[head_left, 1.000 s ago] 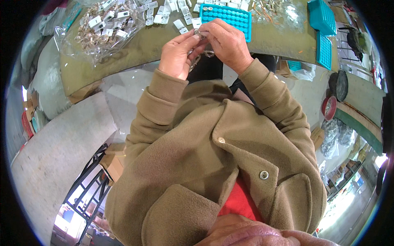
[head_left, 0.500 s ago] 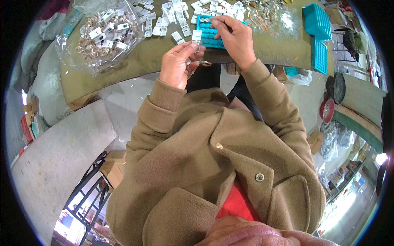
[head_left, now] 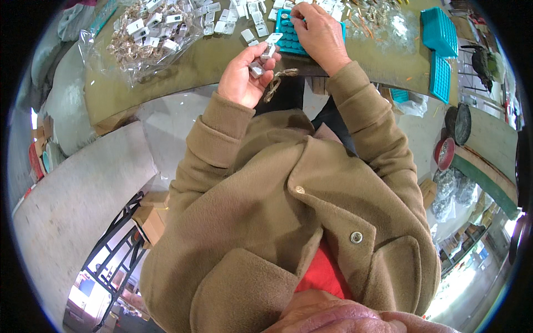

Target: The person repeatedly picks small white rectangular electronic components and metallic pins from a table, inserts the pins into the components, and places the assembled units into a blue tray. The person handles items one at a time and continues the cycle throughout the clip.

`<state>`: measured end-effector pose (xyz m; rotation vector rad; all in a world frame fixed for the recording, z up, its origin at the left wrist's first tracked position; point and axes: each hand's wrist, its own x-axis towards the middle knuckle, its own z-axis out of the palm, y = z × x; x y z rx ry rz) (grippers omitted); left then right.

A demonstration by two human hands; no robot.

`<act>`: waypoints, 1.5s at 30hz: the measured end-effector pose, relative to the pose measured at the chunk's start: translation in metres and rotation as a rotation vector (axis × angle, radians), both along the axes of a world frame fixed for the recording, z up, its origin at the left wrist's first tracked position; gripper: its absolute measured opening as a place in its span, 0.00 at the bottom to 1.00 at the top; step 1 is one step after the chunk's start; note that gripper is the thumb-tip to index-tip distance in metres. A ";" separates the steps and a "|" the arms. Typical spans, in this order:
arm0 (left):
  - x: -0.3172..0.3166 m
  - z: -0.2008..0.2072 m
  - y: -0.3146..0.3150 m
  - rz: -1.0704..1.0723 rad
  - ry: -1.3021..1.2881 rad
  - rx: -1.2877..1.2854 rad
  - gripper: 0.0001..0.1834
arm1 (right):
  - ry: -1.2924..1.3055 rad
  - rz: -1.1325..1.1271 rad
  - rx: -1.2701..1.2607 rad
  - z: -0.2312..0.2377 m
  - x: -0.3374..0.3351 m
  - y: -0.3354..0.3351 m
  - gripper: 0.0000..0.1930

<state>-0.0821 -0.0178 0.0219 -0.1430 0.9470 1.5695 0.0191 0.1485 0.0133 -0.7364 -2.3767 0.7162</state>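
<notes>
My left hand (head_left: 244, 77) is closed around small white plastic cases. One white case (head_left: 270, 51) is tilted up at its fingertips, and another white piece (head_left: 256, 70) shows in the palm. A thin tan cord (head_left: 274, 86) hangs in loops beside these fingers, past the table edge. My right hand (head_left: 322, 39) bends over the teal compartment tray (head_left: 288, 44), its thumb and forefinger pinched near the upper cells. Whatever lies between those fingertips is hidden. A small round silvery piece (head_left: 285, 16) sits in a top-left cell of the tray.
A clear plastic bag (head_left: 89, 41) with corded white cases lies on the table's left. Loose white cases (head_left: 221, 27) spread along the back. Small clear and orange bits (head_left: 383, 28) lie right of the tray. Stacked teal trays (head_left: 438, 33) stand at the right edge.
The white case in my left hand has tipped over, and a second white piece now shows in the palm. The cord hangs farther out. My right hand stays over the tray.
</notes>
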 end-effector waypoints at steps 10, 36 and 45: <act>0.010 -0.003 0.002 0.082 0.082 0.019 0.12 | 0.161 0.172 -0.417 0.034 0.028 -0.051 0.06; 0.034 0.007 -0.005 0.082 0.160 0.054 0.11 | 0.242 0.143 0.021 0.019 0.039 -0.058 0.05; 0.042 0.005 -0.006 0.099 0.330 0.084 0.14 | 0.095 0.306 0.054 0.024 0.045 -0.048 0.05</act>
